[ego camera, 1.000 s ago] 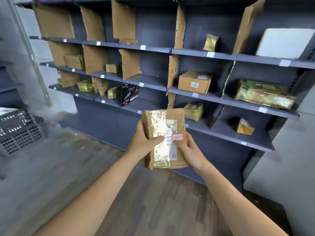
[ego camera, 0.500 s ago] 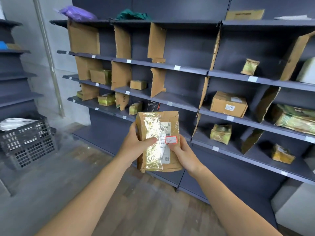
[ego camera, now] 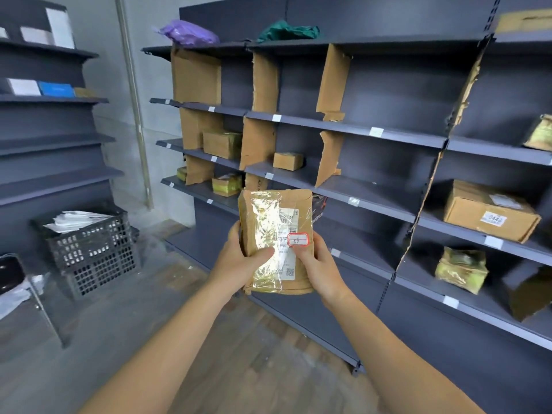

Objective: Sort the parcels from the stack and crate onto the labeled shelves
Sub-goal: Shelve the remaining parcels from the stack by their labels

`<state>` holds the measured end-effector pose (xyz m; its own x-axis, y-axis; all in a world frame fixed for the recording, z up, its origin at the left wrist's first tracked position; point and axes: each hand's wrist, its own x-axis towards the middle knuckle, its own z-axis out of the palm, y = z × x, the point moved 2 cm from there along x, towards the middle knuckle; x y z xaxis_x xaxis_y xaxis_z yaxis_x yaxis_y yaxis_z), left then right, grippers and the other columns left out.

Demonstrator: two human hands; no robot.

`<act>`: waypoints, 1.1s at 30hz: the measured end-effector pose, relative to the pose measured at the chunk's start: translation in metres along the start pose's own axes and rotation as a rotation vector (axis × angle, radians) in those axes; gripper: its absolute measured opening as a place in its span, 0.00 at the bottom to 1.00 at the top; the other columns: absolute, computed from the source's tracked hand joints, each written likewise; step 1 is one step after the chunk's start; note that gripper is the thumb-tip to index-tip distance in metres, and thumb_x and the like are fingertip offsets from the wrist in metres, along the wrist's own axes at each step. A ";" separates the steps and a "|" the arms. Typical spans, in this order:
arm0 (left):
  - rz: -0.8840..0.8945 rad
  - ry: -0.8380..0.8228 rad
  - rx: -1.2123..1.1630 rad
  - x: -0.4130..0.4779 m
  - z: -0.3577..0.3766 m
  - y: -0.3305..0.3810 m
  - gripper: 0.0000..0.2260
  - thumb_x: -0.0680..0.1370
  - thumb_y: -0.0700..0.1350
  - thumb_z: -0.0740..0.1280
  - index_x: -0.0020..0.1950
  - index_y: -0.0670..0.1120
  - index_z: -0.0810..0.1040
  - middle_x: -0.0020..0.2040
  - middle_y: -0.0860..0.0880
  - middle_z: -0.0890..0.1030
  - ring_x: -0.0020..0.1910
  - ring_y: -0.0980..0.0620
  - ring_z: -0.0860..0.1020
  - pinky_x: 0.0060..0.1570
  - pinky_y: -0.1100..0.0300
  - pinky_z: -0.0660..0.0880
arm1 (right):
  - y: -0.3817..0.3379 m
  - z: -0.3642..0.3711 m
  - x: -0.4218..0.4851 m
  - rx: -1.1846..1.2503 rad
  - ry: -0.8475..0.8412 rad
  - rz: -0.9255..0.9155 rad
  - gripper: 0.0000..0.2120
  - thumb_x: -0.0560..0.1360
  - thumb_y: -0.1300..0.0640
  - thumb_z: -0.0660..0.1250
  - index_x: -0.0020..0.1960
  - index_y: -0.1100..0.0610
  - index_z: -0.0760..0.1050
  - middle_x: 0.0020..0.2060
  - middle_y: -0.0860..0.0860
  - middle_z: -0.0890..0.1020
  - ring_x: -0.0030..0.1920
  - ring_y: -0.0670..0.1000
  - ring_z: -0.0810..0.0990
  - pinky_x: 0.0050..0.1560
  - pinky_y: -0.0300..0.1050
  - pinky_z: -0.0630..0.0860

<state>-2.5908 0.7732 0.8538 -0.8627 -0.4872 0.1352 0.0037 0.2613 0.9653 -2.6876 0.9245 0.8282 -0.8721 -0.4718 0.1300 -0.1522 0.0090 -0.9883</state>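
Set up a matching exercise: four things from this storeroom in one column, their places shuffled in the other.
Things:
1. taped parcel
2. purple bag
3. black crate
4. box marked 0448

Places:
A. low on the left
B. on a shelf at the right
C. held by the left hand and right hand
D. on top of the shelving unit

Pairs: 1-C, 2-D, 3-A, 4-B

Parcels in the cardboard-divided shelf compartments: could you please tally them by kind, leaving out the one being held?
Brown cardboard boxes: 3
Yellowish tape-wrapped parcels: 4
Black box, partly hidden: 1
Total: 8
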 end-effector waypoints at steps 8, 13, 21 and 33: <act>-0.040 0.055 0.039 0.124 -0.044 -0.024 0.35 0.73 0.48 0.74 0.75 0.58 0.59 0.59 0.61 0.76 0.54 0.62 0.77 0.55 0.56 0.76 | 0.015 0.053 0.142 0.055 -0.083 0.003 0.22 0.78 0.48 0.66 0.70 0.42 0.67 0.59 0.42 0.80 0.56 0.44 0.81 0.59 0.48 0.78; -0.040 0.100 0.037 0.203 -0.055 -0.024 0.32 0.74 0.47 0.73 0.74 0.57 0.60 0.56 0.63 0.76 0.53 0.63 0.77 0.48 0.62 0.76 | 0.013 0.068 0.227 0.074 -0.124 -0.005 0.21 0.78 0.48 0.66 0.69 0.42 0.68 0.59 0.42 0.81 0.55 0.43 0.82 0.57 0.44 0.78; -0.046 0.129 0.027 0.294 -0.067 -0.033 0.31 0.76 0.47 0.71 0.74 0.58 0.59 0.55 0.64 0.76 0.54 0.60 0.77 0.54 0.56 0.76 | 0.017 0.085 0.324 0.078 -0.143 -0.026 0.24 0.77 0.50 0.67 0.72 0.45 0.66 0.62 0.44 0.79 0.56 0.43 0.81 0.53 0.40 0.77; -0.042 0.178 -0.058 0.387 -0.143 -0.074 0.29 0.74 0.50 0.73 0.70 0.59 0.62 0.56 0.61 0.76 0.52 0.62 0.77 0.41 0.65 0.74 | 0.018 0.169 0.418 -0.043 -0.140 -0.015 0.21 0.76 0.44 0.67 0.68 0.42 0.69 0.59 0.39 0.80 0.59 0.44 0.79 0.65 0.52 0.74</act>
<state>-2.8523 0.4460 0.8663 -0.7598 -0.6376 0.1269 0.0030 0.1917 0.9814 -2.9766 0.5780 0.8511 -0.7962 -0.5909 0.1297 -0.1873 0.0369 -0.9816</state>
